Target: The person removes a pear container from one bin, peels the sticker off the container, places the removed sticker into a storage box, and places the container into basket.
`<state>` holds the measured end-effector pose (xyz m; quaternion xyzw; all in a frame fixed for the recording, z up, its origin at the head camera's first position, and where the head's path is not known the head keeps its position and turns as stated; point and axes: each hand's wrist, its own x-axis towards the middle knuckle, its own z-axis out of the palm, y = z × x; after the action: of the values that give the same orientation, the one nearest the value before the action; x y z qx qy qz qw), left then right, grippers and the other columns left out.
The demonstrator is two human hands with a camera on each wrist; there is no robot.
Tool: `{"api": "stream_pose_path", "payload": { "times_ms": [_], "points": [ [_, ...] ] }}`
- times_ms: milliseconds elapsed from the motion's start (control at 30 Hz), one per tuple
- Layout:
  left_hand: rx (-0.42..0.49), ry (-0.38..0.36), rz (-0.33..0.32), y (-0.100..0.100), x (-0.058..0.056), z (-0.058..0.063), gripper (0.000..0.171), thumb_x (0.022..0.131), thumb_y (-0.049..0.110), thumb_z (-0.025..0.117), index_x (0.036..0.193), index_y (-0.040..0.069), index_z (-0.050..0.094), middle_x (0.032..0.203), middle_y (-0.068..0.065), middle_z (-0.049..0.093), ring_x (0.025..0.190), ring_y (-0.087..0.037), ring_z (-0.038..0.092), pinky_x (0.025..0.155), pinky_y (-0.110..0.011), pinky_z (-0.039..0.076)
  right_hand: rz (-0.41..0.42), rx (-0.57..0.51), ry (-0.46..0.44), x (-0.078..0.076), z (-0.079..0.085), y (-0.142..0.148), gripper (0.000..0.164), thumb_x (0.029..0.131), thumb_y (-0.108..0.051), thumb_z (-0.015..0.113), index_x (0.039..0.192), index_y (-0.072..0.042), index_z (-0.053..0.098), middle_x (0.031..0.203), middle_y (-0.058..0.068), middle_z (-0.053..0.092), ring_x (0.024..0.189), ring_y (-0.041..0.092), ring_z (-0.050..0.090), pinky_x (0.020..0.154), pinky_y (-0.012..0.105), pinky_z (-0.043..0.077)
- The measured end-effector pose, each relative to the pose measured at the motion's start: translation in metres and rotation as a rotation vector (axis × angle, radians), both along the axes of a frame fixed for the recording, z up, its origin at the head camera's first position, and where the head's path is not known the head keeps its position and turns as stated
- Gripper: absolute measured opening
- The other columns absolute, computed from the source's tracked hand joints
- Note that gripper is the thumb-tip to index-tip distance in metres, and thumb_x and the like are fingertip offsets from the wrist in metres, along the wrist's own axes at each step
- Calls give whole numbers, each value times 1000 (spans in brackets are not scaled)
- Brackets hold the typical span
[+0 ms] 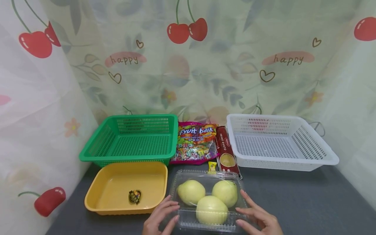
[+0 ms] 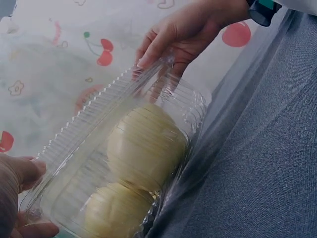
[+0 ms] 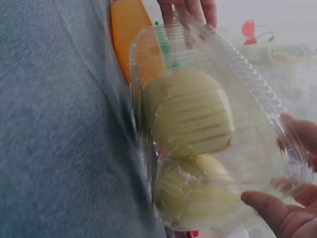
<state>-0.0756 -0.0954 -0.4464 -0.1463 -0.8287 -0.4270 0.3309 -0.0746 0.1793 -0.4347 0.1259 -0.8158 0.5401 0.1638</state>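
In the head view a clear plastic clamshell box (image 1: 185,216) lies at the front of the dark table, its lid down over three pale yellow-green round fruits (image 1: 212,210). My left hand (image 1: 161,218) holds the box's left side. The opposite side is in my right hand (image 1: 260,219). The right wrist view has the right thumb and fingers around a corner of the ribbed rim (image 3: 242,64). Seen from the left wrist, the left thumb (image 2: 30,170) and fingers lie on both sides of the other end. Two fruits (image 2: 146,146) show through the wall there.
Left of the box is a yellow tray (image 1: 101,200) with a small dark wrapped piece (image 1: 134,196). Behind stand a green basket (image 1: 129,161) and a white basket (image 1: 282,163). Between them lie a candy bag (image 1: 195,143), a brown pasta pack (image 1: 227,151) and a small yellow packet (image 1: 212,166).
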Motion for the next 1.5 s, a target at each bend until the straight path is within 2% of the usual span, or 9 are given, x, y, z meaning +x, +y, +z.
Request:
{"api": "stream_pose_path", "payload": {
  "times_ms": [133,333,467,733,900,1067,1233,1367,1500],
  "points": [
    [15,-58,45,2,2,5,41,61,-4,82,90,24,70,98,21,64,110,-14,61,85,-25,54,10,-19,5,1,4,-2,20,73,-1,75,92,-1,72,132,-21,47,115,-10,48,76,17,54],
    [44,71,-25,-1,-3,3,39,60,-8,80,90,15,70,97,10,67,115,-6,57,94,-9,43,-34,-21,-37,2,10,-5,17,75,-6,75,91,-3,72,130,-22,48,114,-14,45,74,24,56],
    [64,128,-77,-3,-7,4,40,61,-10,79,92,13,69,97,2,68,117,-7,55,98,-9,38,-41,-8,-15,1,14,-7,17,74,-4,75,91,-2,72,132,-16,49,115,-13,46,75,21,55],
    [64,92,-63,-9,-10,19,35,66,-7,77,93,13,69,99,3,69,116,-7,56,90,-8,45,14,-93,-60,-7,27,-9,18,79,-4,70,97,3,70,131,-23,49,116,-13,46,76,18,54],
    [90,58,-70,-14,-11,29,32,70,-7,74,94,14,69,101,1,68,120,2,49,56,-12,44,171,-190,96,-14,30,-10,21,80,11,63,99,6,68,138,-9,50,125,-5,44,77,17,54],
    [122,58,-92,-17,-15,38,28,74,-8,71,94,10,66,104,-2,66,124,0,47,78,-8,48,245,-191,220,-20,35,-13,29,77,18,62,100,3,68,142,4,47,132,3,39,86,14,50],
    [218,61,-138,-18,-19,43,22,76,-14,65,92,1,62,103,-12,62,125,-9,46,96,-15,43,198,-119,233,-23,45,-20,25,77,14,64,99,2,69,138,2,52,134,2,37,87,13,48],
    [370,-75,-124,-16,-18,48,13,82,-8,62,89,3,59,103,-10,61,125,-9,44,100,-40,44,220,-91,262,-26,49,-24,25,77,15,64,99,4,68,130,-1,58,136,5,34,93,12,44],
    [444,-133,-89,-15,-19,52,7,86,-4,60,85,2,59,100,-7,61,126,-7,42,97,-57,40,228,-66,277,-28,50,-28,23,77,14,65,97,5,68,127,-5,60,136,8,35,95,13,42]
  ]
}}
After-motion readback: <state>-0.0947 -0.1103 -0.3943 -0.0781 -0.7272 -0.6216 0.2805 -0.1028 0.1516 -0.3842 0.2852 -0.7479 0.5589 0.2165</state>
